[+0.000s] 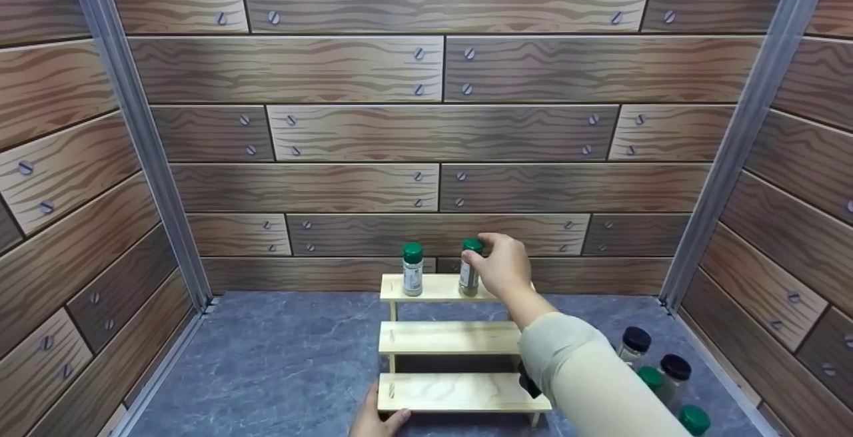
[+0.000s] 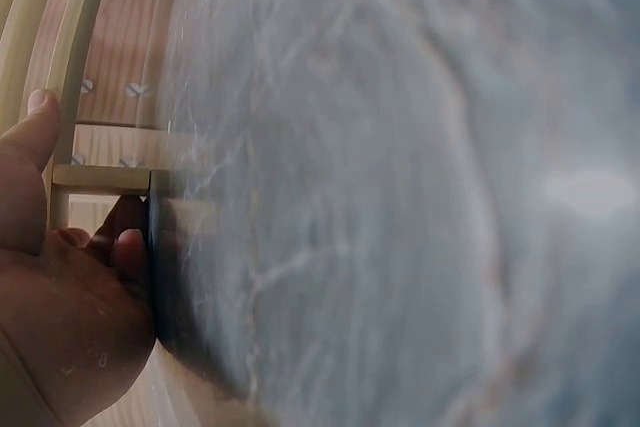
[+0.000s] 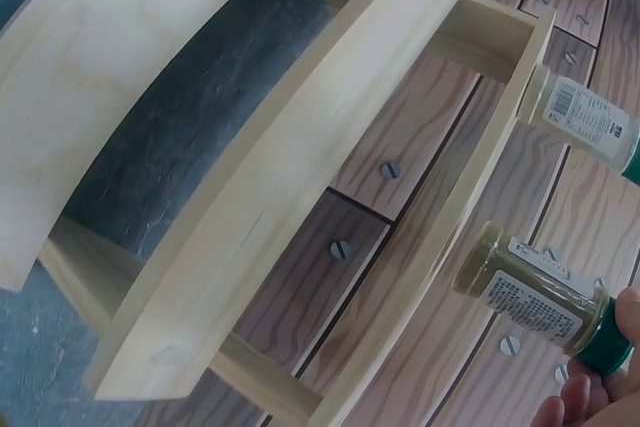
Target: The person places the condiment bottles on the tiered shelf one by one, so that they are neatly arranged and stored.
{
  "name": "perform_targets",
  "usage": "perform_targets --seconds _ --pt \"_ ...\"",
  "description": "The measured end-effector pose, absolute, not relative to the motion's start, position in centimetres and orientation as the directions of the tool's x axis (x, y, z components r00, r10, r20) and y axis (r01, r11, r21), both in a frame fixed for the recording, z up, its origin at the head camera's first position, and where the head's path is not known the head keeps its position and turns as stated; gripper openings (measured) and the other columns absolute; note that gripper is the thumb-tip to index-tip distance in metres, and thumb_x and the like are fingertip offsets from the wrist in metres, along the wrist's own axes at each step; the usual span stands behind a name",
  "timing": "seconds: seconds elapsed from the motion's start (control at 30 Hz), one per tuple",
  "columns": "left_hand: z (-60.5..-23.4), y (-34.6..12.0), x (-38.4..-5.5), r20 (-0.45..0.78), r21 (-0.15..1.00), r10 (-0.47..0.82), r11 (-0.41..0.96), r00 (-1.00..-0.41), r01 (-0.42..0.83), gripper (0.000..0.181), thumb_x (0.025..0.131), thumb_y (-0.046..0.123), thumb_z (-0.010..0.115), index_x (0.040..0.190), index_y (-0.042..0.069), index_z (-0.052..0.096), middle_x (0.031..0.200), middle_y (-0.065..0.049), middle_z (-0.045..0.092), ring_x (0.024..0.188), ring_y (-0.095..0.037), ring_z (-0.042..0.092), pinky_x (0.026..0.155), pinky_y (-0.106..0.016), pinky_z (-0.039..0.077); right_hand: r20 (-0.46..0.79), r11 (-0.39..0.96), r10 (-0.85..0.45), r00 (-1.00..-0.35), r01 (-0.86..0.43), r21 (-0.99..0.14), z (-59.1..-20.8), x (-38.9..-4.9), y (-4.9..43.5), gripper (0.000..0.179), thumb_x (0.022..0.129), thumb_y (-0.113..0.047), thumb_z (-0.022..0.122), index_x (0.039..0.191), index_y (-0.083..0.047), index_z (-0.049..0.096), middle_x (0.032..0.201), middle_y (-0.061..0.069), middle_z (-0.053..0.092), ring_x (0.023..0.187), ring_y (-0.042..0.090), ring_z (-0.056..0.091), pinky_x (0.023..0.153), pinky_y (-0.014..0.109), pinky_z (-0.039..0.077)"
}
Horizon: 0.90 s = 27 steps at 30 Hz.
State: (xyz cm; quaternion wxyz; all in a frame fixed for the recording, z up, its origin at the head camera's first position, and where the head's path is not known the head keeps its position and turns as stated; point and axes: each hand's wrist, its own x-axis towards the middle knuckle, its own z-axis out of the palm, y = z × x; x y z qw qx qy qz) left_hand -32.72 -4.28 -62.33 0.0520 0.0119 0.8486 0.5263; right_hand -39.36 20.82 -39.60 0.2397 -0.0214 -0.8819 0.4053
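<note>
A pale three-tier wooden rack stands on the floor panel. My right hand pinches the green cap of a spice jar at the top tier. In the right wrist view this spice jar shows a printed label and brownish-green contents; whether its base touches the board I cannot tell. To its left, a second spice jar with a green cap stands upright on the same tier. My left hand grips the bottom tier's left end, with the thumb against the board and the other fingers lower down.
Several jars stand at the right, partly behind my sleeve: some with black caps, others with green caps. Wood-patterned walls enclose three sides of the grey marbled surface. Metal posts mark the back corners.
</note>
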Motion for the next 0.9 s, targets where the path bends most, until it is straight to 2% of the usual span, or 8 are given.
perform_targets --seconds 0.2,0.37,0.53,0.73,0.9 --pt "-62.2 -4.3 -32.8 -0.074 0.893 0.076 0.449 -0.994 -0.032 0.09 0.09 0.021 0.088 0.152 -0.018 0.034 0.147 -0.038 0.049 0.136 -0.055 0.049 0.113 -0.066 0.041 0.392 0.654 0.239 -0.888 -0.151 -0.741 -39.7 -39.8 19.7 0.048 0.096 -0.026 0.083 0.136 -0.003 0.071 0.123 0.011 0.075 0.109 0.027 0.073 0.095 0.046 0.06" --pt "-62.1 -4.5 -32.8 -0.065 0.907 0.115 0.42 -0.991 -0.01 0.091 0.092 0.02 0.086 0.152 -0.02 0.032 0.149 -0.04 0.046 0.137 -0.056 0.048 0.114 -0.066 0.04 0.396 0.651 0.236 -0.887 -0.158 -0.743 -39.9 -40.1 19.1 0.048 0.095 -0.025 0.084 0.136 -0.003 0.071 0.124 0.011 0.075 0.107 0.026 0.073 0.095 0.045 0.06" --pt "-62.2 -4.6 -32.8 -0.064 0.912 0.119 0.41 -0.991 -0.01 0.091 0.091 0.021 0.086 0.152 -0.019 0.032 0.148 -0.04 0.046 0.137 -0.057 0.047 0.115 -0.067 0.039 0.404 0.651 0.23 -0.885 -0.169 -0.74 -40.0 -40.3 18.7 0.047 0.094 -0.025 0.084 0.135 -0.004 0.072 0.128 0.012 0.074 0.114 0.028 0.071 0.1 0.046 0.058" --pt "-63.1 -5.2 -32.9 -0.018 0.944 0.182 0.328 -0.983 0.043 0.095 0.092 0.023 0.085 0.151 -0.023 0.027 0.147 -0.044 0.043 0.136 -0.059 0.046 0.114 -0.07 0.037 0.415 0.659 0.209 -0.886 -0.186 -0.729 -40.6 -40.5 18.2 0.046 0.093 -0.024 0.086 0.133 -0.004 0.074 0.129 0.013 0.074 0.121 0.03 0.069 0.104 0.047 0.055" --pt "-62.5 -5.0 -32.9 -0.032 0.926 0.148 0.376 -0.989 0.026 0.093 0.092 0.023 0.086 0.152 -0.022 0.029 0.148 -0.043 0.044 0.138 -0.059 0.045 0.115 -0.069 0.038 0.407 0.651 0.203 -0.89 -0.188 -0.736 -40.5 -40.6 17.9 0.047 0.094 -0.022 0.085 0.135 -0.003 0.072 0.134 0.013 0.072 0.127 0.032 0.065 0.108 0.049 0.053"
